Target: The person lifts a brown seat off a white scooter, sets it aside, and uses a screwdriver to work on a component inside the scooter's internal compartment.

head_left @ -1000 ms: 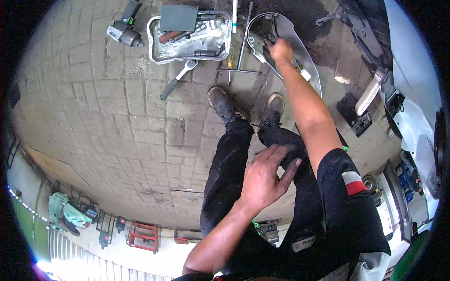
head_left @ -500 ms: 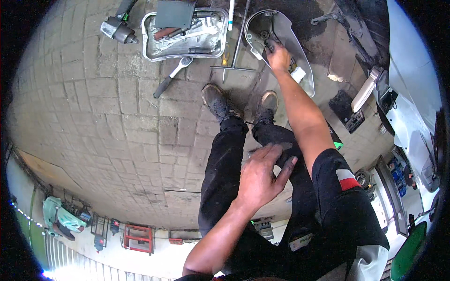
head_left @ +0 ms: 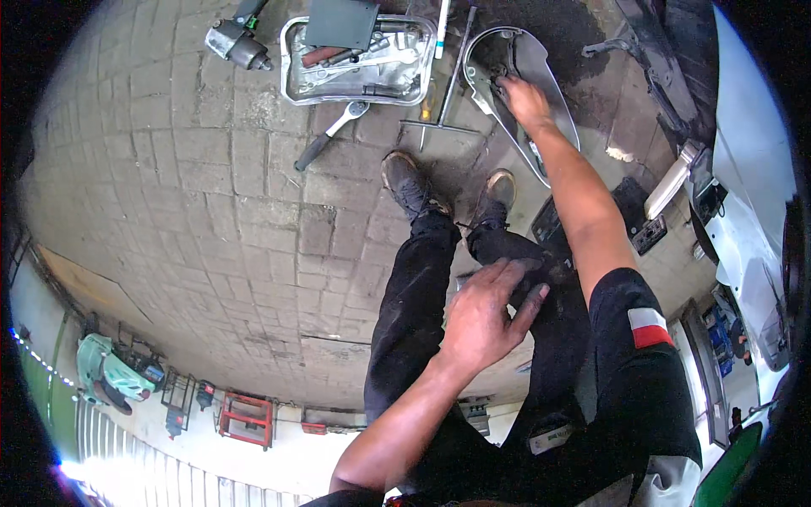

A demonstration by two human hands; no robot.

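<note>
My right hand (head_left: 528, 106) reaches into a curved grey plastic cover (head_left: 562, 93) lying on the floor, its fingers closed around small dark parts I cannot make out. My left hand (head_left: 483, 314) rests near my right knee, fingers apart and holding nothing. Left of the cover lie a long T-handle wrench (head_left: 442, 124), a yellow-handled screwdriver (head_left: 425, 110) and a ratchet (head_left: 336, 127) with a black grip. A metal tray (head_left: 291, 84) holds spanners, sockets and a dark flat plate (head_left: 340, 21).
An impact wrench (head_left: 236, 44) lies upper left. A light-coloured vehicle body (head_left: 743, 144) with dark metal arms fills the right edge. Dark plastic pieces (head_left: 625, 203) lie near my right leg. A mint scooter (head_left: 114, 372) and red rack (head_left: 245, 418) stand along the wall behind me.
My right hand has shifted slightly within the cover, and my forearm now hides the white item inside it. The view has shifted a little; my left hand stays by my knee.
</note>
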